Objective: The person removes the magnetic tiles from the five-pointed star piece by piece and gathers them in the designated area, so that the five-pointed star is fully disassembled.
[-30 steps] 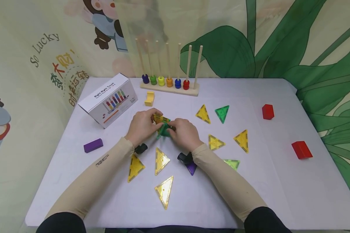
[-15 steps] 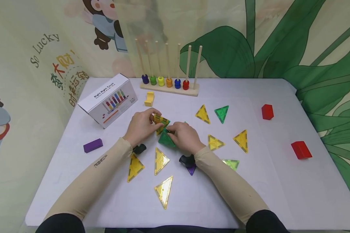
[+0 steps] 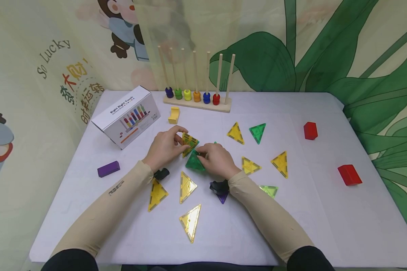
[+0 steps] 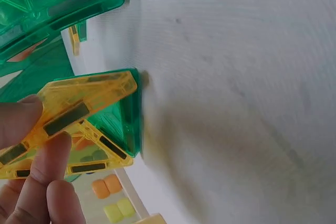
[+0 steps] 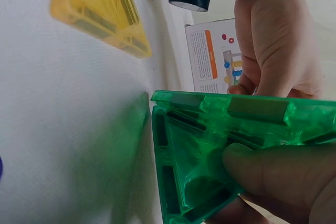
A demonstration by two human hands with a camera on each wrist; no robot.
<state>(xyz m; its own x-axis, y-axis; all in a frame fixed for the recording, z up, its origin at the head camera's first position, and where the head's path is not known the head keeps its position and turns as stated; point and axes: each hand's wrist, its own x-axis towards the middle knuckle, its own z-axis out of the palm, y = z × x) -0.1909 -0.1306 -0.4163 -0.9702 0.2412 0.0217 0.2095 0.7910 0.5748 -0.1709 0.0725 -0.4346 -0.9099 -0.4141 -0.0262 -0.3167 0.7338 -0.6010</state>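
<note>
My left hand (image 3: 164, 147) pinches a yellow triangular magnetic tile (image 4: 97, 95) between thumb and fingers. In the left wrist view another yellow tile and a green triangular tile (image 4: 132, 114) stand against it at angles. Just to the right, my right hand (image 3: 218, 160) pinches green triangular magnetic tiles (image 5: 191, 174), two of which meet along an edge in the right wrist view. In the head view this green piece (image 3: 195, 162) leans on the near side of the yellow tile. Fingers hide part of both pieces.
Several yellow triangles (image 3: 188, 187) lie around the hands, with a green triangle (image 3: 258, 132) behind and a light green one (image 3: 270, 190) by the right forearm. A white box (image 3: 127, 116), bead rack (image 3: 196, 103), yellow block (image 3: 173, 115), purple block (image 3: 108, 169) and red blocks (image 3: 350, 175) stand farther out.
My right hand has shifted slightly right and nearer, turning the green tiles so a broad face shows. My left hand has tilted the yellow tile so more of its face shows.
</note>
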